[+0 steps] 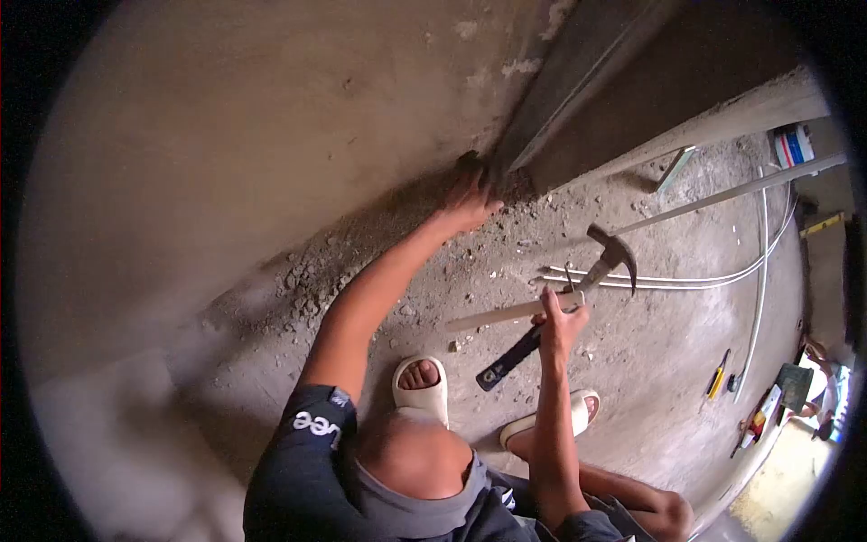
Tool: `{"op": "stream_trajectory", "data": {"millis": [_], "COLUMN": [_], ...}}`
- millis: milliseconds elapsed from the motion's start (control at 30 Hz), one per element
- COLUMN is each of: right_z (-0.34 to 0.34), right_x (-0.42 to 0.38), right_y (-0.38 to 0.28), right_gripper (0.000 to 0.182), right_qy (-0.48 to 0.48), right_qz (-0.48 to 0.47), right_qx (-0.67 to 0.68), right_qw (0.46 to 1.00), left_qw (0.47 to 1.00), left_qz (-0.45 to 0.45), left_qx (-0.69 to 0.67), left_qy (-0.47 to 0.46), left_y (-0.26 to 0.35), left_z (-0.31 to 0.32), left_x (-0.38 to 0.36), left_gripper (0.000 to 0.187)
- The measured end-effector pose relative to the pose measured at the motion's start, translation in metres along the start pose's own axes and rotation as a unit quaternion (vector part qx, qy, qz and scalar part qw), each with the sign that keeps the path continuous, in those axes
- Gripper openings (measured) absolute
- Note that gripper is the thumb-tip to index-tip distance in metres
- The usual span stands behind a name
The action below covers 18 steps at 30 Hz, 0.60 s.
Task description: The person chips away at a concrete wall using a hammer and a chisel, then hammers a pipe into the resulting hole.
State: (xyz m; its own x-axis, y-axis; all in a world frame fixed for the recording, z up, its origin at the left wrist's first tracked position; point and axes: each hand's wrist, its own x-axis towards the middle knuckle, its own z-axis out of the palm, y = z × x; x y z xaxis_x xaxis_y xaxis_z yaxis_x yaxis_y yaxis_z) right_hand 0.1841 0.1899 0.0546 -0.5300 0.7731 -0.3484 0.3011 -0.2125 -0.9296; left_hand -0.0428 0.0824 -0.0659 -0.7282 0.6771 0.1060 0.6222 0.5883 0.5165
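Observation:
My left hand (468, 206) reaches down to the foot of the wall, its fingers stretched toward a dark hole (469, 161) in the corner beside the door frame. Loose rubble lies right around it. My right hand (562, 327) is closed around a claw hammer (607, 262), its steel head up and to the right and its black grip (508, 359) sticking out below. A pale flat strip (497, 316) crosses the hammer's handle at the same hand; whether the fingers grip it too I cannot tell.
Broken rubble (302, 280) runs along the plastered wall (226, 163). White tubes (695, 283) and a long grey bar (722, 194) lie to the right. A yellow-handled tool (719, 375), a trowel (759, 417) and a white bucket (793, 146) are further right.

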Motion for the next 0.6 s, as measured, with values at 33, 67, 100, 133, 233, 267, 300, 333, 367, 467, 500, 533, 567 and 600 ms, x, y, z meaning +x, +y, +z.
{"op": "stream_trajectory", "data": {"millis": [33, 67, 100, 133, 233, 267, 300, 333, 367, 467, 500, 533, 567, 600], "right_z": [-0.005, -0.011, -0.016, -0.02, -0.029, -0.033, -0.041, -0.048, -0.057, -0.105, -0.123, -0.13, -0.132, -0.137], "right_x": [0.0, 0.0, 0.002, 0.003, 0.007, 0.016, 0.026, 0.033, 0.041, 0.07, 0.08, 0.082, 0.081, 0.08], "right_y": [-0.006, -0.01, -0.012, -0.015, -0.026, -0.022, -0.023, -0.032, -0.044, -0.076, -0.085, -0.108, -0.134, -0.148], "right_gripper": [0.036, 0.036, 0.036, 0.035, 0.034, 0.034, 0.035, 0.037, 0.039, 0.04, 0.04, 0.038, 0.036, 0.04], "right_qy": [0.001, -0.011, -0.02, -0.025, -0.064, -0.086, -0.128, -0.173, -0.215, -0.31, -0.341, -0.372, -0.4, -0.419], "right_qz": [-0.006, -0.02, -0.034, -0.027, -0.031, -0.04, -0.037, -0.017, 0.003, -0.16, -0.242, -0.176, -0.109, -0.069], "right_qx": [-0.001, -0.02, -0.043, -0.071, -0.131, -0.121, -0.134, -0.159, -0.182, -0.38, -0.416, -0.508, -0.59, -0.632], "right_qw": [1.0, 1.0, 0.998, 0.997, 0.989, 0.988, 0.982, 0.972, 0.959, 0.857, 0.808, 0.756, 0.693, 0.648], "left_qw": [0.996, 0.985, 0.986, 0.987, 0.991, 0.994, 0.994, 0.993, 0.99, 0.939, 0.908, 0.871, 0.872, 0.955], "left_qz": [-0.025, -0.05, -0.045, -0.079, -0.094, -0.08, -0.075, -0.043, -0.008, -0.121, -0.169, -0.222, -0.221, -0.131], "left_qx": [0.061, 0.12, 0.114, 0.125, 0.068, 0.008, 0.003, -0.037, -0.077, 0.05, 0.052, 0.056, 0.056, 0.105], "left_qy": [-0.057, -0.115, -0.112, -0.071, -0.062, -0.077, -0.08, -0.099, -0.118, -0.318, -0.38, -0.435, -0.434, -0.246], "left_y": [0.001, 0.004, 0.013, 0.024, 0.037, 0.034, 0.026, 0.01, -0.001, 0.009, 0.019, 0.024, 0.025, 0.023], "left_z": [-0.006, -0.01, -0.007, 0.002, 0.008, 0.006, 0.007, 0.019, 0.025, 0.006, -0.021, -0.035, -0.032, -0.022], "left_x": [0.006, 0.012, 0.015, 0.015, 0.015, 0.019, 0.015, 0.005, 0.0, 0.015, 0.019, 0.02, 0.016, 0.006], "left_gripper": [0.075, 0.085, 0.085, 0.079, 0.073, 0.073, 0.073, 0.074, 0.075, 0.069, 0.066, 0.064, 0.064, 0.064]}}
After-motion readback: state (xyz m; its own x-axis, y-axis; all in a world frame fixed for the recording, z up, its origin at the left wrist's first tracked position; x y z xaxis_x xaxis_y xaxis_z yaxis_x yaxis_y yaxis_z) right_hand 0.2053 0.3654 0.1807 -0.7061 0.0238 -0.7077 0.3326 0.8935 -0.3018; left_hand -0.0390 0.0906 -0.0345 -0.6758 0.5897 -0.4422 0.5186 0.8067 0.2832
